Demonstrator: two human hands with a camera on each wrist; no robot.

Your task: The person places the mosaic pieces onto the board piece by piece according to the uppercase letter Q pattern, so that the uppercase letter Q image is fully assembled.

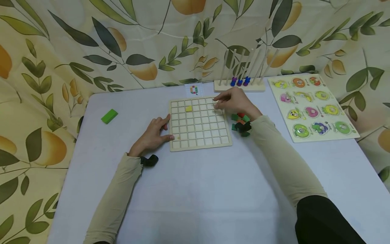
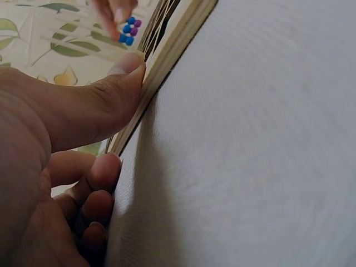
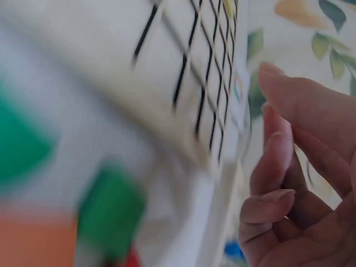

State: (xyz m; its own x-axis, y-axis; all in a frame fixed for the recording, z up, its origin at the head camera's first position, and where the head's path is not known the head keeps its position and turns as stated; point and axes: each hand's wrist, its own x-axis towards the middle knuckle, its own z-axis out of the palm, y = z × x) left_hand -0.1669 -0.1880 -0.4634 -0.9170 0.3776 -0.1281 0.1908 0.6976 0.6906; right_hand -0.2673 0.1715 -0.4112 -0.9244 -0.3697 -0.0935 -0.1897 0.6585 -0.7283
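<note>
A square wooden grid board (image 1: 200,149) lies on the white table, with a yellow tile (image 1: 189,108) in one of its upper cells. My left hand (image 1: 154,133) touches the board's left side. In the left wrist view, the thumb (image 2: 119,103) presses on the board's rim and the other fingertips are bent beside its edge. My right hand (image 1: 234,101) hovers over the upper right corner of the board. Its fingers (image 3: 272,150) are loosely bent, thumb and forefinger apart, nothing visible between them. Several green, red and orange blocks (image 1: 234,117) lie beside the board, partly under the right wrist.
A small card (image 1: 194,89) with a coloured square pattern lies behind the board. Farther back stands a wooden peg rack (image 1: 219,87) with blue and purple beads (image 1: 239,82). A fruit puzzle board (image 1: 304,112) lies at right, a green block (image 1: 109,116) at left.
</note>
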